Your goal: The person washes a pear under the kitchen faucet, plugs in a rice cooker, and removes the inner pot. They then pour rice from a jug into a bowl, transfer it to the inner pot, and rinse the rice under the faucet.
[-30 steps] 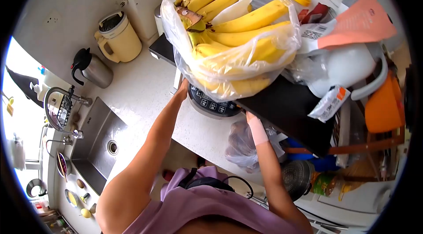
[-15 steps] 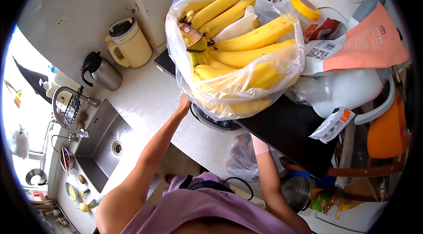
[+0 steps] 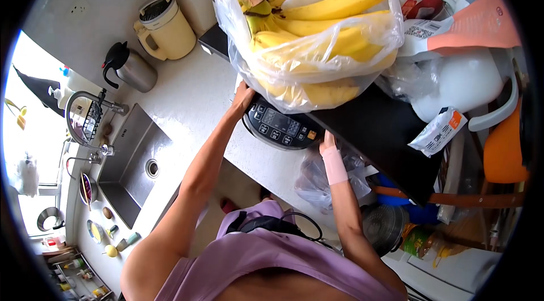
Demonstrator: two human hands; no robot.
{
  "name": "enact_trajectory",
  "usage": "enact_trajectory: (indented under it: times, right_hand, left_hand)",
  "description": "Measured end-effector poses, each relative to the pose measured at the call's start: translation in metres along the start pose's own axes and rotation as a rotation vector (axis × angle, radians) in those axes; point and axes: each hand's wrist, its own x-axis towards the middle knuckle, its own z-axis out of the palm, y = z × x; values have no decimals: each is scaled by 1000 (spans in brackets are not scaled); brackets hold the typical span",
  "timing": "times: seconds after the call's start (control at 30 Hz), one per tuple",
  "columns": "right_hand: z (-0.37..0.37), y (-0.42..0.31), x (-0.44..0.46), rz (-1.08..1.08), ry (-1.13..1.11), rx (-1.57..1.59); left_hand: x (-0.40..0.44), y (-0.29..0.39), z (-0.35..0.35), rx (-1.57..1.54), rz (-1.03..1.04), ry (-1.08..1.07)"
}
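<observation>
A dark round-fronted appliance (image 3: 280,125) with a button panel stands on the counter, partly under a black shelf (image 3: 391,137). My left hand (image 3: 243,96) is at its left side, the fingertips hidden behind it and the shelf. At its right side is my right hand (image 3: 327,141), with a pale wrap on the wrist; its fingers are mostly hidden under the shelf edge. A clear plastic bag of bananas (image 3: 317,35) rests on the shelf above, covering the back of the appliance.
At left are a steel sink (image 3: 127,165), a steel jug (image 3: 136,71) and a cream pitcher-shaped appliance (image 3: 169,29). A plastic bag (image 3: 314,179) lies beside my right wrist. On the shelf's right are a white packet (image 3: 439,131) and a pink-and-white pouch (image 3: 470,26).
The view has shifted, and more of the button panel shows than half a second ago. Both hands remain at the appliance's sides, the right one more visible now.
</observation>
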Motion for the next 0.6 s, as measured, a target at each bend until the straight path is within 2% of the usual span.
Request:
enact_trajectory:
  times: [0.03, 0.1, 0.27, 0.53, 0.6]
  right_hand:
    - [5, 2, -11, -2, 4, 11]
    - [13, 9, -34, -8, 12, 20]
    - [23, 43, -92, -30, 61, -1]
    - [46, 74, -188, 49, 0, 15]
    - [53, 87, -205, 30, -11, -71]
  left_hand:
    - [-15, 20, 0, -103, -75, 1]
    - [-41, 42, -7, -125, -81, -33]
    - [-96, 43, -31, -203, -64, -99]
    - [-194, 54, -88, -66, -87, 32]
    - [-222, 60, -105, -37, -116, 75]
